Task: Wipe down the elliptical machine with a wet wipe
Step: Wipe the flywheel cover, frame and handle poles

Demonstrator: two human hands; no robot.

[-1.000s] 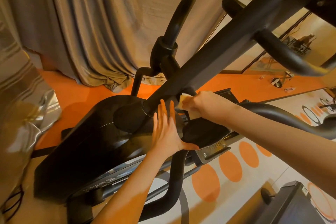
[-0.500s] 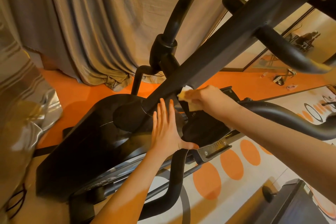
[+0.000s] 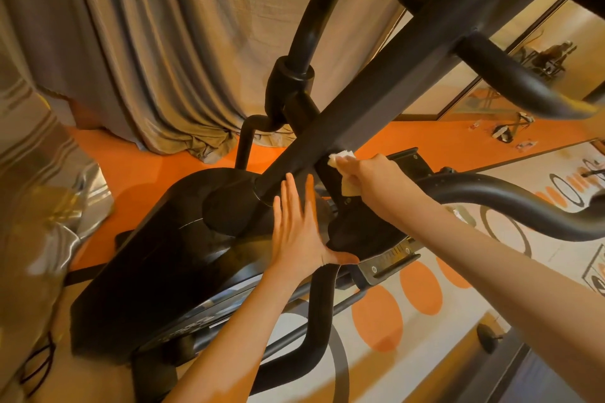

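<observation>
The black elliptical machine (image 3: 157, 258) fills the middle of the head view, its thick slanted mast (image 3: 386, 88) rising to the upper right. My right hand (image 3: 370, 178) grips a crumpled white wet wipe (image 3: 340, 155) and presses it against the underside of the mast just above the flywheel housing. My left hand (image 3: 299, 229) lies flat with straight fingers on the housing beside the foot of the mast, thumb spread to the right. Part of the wipe hangs below my right hand's fingers.
Grey curtains (image 3: 157, 42) hang behind the machine over an orange floor (image 3: 131, 157). A curved handlebar (image 3: 510, 203) runs under my right forearm, another bar (image 3: 510, 82) crosses above. Mirror panels (image 3: 540, 52) stand at the right. A dark box (image 3: 540, 376) sits at the lower right.
My right hand has slid the wipe a little up along the mast. My left hand has stayed flat on the housing.
</observation>
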